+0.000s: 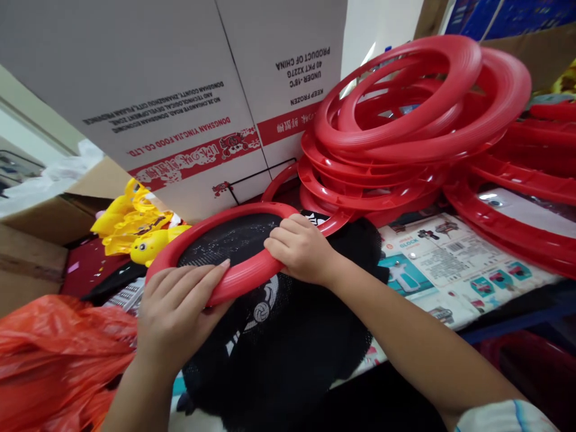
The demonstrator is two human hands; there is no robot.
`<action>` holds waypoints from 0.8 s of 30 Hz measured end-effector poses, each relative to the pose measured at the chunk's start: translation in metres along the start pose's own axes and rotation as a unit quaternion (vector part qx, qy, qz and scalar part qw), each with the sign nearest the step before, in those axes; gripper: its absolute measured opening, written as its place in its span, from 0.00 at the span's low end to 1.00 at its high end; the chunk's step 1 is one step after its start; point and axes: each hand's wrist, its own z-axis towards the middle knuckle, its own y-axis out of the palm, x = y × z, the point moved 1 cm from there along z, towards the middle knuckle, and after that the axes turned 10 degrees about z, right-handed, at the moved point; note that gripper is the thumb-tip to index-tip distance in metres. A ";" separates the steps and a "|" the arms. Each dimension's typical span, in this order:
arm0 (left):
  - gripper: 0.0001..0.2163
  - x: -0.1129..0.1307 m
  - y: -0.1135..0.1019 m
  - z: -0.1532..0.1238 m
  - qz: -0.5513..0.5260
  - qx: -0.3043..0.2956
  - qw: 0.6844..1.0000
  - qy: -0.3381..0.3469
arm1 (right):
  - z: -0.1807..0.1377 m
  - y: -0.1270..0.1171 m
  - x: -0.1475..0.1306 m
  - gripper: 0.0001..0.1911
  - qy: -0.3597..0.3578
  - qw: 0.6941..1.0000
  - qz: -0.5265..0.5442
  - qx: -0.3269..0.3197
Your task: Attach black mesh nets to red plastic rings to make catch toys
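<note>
A red plastic ring [243, 277] is tilted in front of me, with dark mesh showing through its opening. My left hand [180, 306] grips its near left side, the thumb lying along the top. On its right side, my right hand [299, 246] has its fingers curled around the rim. Beneath the ring lies a black mesh cloth [279, 360] with a white printed figure, spread toward me. Whether the cloth is fastened to the ring I cannot tell.
More red rings [378, 186] are stacked at the back right, beside a large white carton [189, 78]. Yellow plastic pieces [155, 243] lie at left behind an orange plastic bag [58, 354]. Printed packaging [432, 258] sits under the stack. Loose red ring parts [517, 228] are at the right.
</note>
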 end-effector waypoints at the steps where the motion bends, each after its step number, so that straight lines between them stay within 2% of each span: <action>1: 0.20 -0.005 0.000 -0.002 -0.011 0.001 1.000 0.004 | 0.000 -0.001 0.001 0.07 0.000 1.000 0.018 0.002; 2: 0.20 -0.012 0.000 -0.005 -0.023 0.005 1.000 0.006 | -0.001 -0.002 0.004 0.07 0.004 0.999 0.047 0.006; 5: 0.23 -0.034 0.001 -0.016 -0.063 0.019 0.998 -0.010 | -0.002 -0.009 0.012 0.20 0.033 0.985 0.169 0.019; 8: 0.23 -0.046 0.000 -0.022 -0.108 0.036 0.993 -0.038 | -0.002 -0.015 0.012 0.22 0.037 0.971 0.233 0.025; 16: 0.23 -0.043 -0.005 -0.023 -0.165 0.040 0.980 -0.102 | 0.005 -0.025 -0.009 0.28 0.032 0.980 0.178 0.083; 24: 0.18 -0.041 -0.001 -0.032 -0.213 0.051 0.944 -0.248 | 0.008 -0.029 -0.019 0.25 0.009 0.979 0.135 0.152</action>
